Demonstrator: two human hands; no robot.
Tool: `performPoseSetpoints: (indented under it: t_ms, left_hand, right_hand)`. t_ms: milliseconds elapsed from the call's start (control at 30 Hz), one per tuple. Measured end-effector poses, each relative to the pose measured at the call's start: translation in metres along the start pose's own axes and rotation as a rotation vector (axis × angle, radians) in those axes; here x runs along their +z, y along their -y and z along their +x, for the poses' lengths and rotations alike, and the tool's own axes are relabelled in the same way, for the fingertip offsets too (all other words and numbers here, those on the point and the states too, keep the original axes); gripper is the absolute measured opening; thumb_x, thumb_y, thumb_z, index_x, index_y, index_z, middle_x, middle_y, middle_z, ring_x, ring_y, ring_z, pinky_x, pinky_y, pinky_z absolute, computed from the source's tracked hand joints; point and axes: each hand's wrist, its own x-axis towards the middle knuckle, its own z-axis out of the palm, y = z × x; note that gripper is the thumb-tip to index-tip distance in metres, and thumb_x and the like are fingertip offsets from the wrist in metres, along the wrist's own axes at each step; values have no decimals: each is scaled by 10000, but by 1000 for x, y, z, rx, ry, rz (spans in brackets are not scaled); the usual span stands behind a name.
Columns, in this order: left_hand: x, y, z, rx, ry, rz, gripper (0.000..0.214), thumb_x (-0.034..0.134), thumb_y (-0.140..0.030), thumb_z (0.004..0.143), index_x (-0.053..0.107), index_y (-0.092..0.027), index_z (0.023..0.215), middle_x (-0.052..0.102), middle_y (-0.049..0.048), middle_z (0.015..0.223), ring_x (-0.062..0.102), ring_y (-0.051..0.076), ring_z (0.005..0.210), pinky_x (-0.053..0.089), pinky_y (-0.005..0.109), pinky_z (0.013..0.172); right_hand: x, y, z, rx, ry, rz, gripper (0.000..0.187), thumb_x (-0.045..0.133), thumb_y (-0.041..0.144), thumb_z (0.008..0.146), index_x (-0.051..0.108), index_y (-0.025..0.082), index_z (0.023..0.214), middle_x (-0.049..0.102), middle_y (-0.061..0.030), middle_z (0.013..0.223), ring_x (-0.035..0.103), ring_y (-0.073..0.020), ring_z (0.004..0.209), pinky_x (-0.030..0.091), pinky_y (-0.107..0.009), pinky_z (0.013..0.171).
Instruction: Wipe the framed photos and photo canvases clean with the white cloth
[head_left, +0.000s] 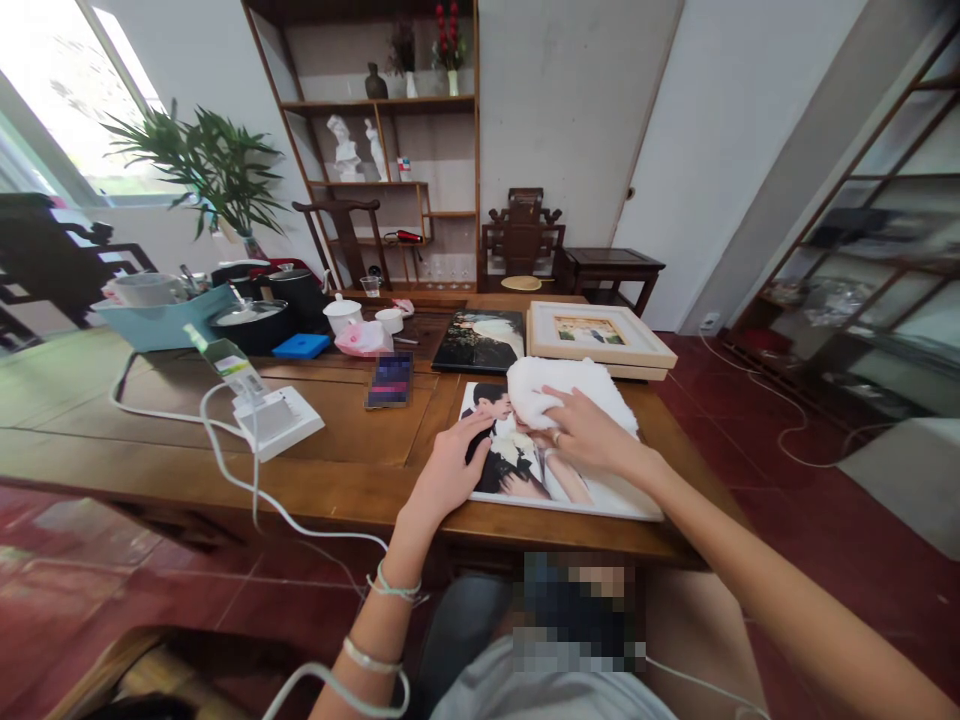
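A photo panel [517, 470] showing a couple with a bouquet lies flat near the table's front edge. My left hand [454, 462] rests on its left side, fingers stretched out and thumb apart. Over the panel's upper right part lies a fluffy white cloth [592, 385]. My right hand [581, 430] holds this cloth against the picture, with the fingers pressed into it. The part of the picture beneath the cloth and hand is hidden.
Behind the panel lie a dark photo panel [480, 340] and a pale framed picture [600, 335]. A phone [390, 380], a blue box [301, 346], a white teapot [343, 313] and a white device stand [279, 420] sit leftward. A white cable [300, 530] hangs over the front edge.
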Motion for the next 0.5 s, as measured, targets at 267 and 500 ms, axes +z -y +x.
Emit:
performPoseSetpoints:
  t_ms: [267, 500]
  left_hand:
    - [0, -1, 0, 4, -15, -38, 320, 425, -177, 904, 629, -160, 1149, 614, 99, 1260, 532, 207, 1218, 390, 413, 1068]
    - [-2, -3, 1, 4, 4, -30, 333, 406, -173, 908, 623, -160, 1160, 609, 92, 1268, 520, 207, 1231, 390, 412, 1069]
  right_hand:
    - [1, 79, -70, -14, 66, -47, 339, 482, 52, 723, 691, 146, 974, 358, -168, 1456, 253, -327, 1370, 220, -599, 1074]
    - [-4, 85, -76, -32, 88, 16, 335, 494, 63, 724, 694, 179, 965, 394, -143, 1439, 283, -311, 1360, 246, -592, 1073]
